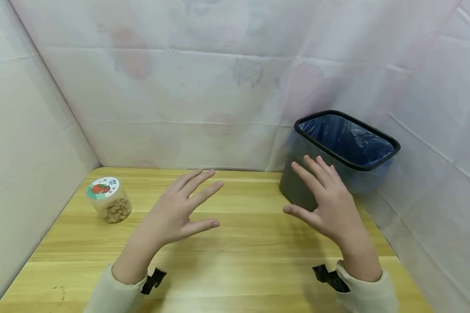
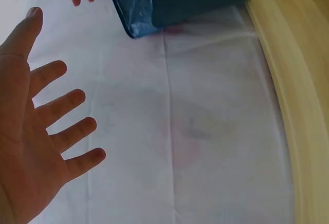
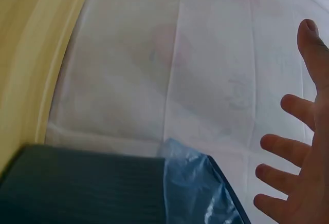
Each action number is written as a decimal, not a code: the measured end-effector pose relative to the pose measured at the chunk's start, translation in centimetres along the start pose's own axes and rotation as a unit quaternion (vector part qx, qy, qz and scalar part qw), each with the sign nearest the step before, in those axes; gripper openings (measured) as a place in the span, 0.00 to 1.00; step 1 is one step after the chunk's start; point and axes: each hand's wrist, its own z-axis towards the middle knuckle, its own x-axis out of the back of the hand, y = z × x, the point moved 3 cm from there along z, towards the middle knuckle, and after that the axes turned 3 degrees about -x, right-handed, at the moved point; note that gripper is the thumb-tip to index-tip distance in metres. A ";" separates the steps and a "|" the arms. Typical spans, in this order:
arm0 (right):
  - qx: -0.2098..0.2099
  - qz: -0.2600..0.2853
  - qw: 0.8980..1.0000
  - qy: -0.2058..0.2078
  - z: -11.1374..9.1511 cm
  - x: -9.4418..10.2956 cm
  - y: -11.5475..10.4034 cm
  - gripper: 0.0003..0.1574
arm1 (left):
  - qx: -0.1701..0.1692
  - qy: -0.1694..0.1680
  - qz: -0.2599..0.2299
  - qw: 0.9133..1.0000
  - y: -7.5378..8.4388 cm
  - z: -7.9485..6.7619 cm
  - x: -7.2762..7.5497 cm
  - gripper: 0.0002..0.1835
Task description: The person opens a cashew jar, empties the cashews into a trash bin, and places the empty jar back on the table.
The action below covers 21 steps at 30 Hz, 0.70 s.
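My left hand [image 1: 176, 211] hovers over the middle-left of the table with its fingers spread and nothing in its grasp. To its left stands a clear plastic jar [image 1: 109, 201] of pale nuts, its white lid printed with red fruit. My right hand [image 1: 330, 202] is raised at the right, fingers spread and holding nothing. It overlaps the front of a grey trash bin [image 1: 297, 182] in the head view. In the left wrist view the left palm [image 2: 31, 147] faces sideways with the fingers apart. The right wrist view has the right fingers [image 3: 282, 149] spread above the bin's lined side.
A blue plastic bag [image 1: 348, 134] lines the bin under its black rim. The wooden table [image 1: 235, 278] meets a pale printed cloth [image 1: 203, 87] at the back. More cloth hangs on both sides. Black straps sit at both cuffs.
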 end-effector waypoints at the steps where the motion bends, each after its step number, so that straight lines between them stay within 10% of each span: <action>1: 0.005 -0.004 1.000 0.006 0.1 0.5 0.2 0.57 | -0.007 0.003 -0.003 1.000 0.2 0.6 0.0 0.40; 21: -0.029 -0.043 0.998 -0.022 1.2 6.2 5.5 0.58 | -0.100 0.010 -0.051 0.994 4.0 9.6 -1.5 0.37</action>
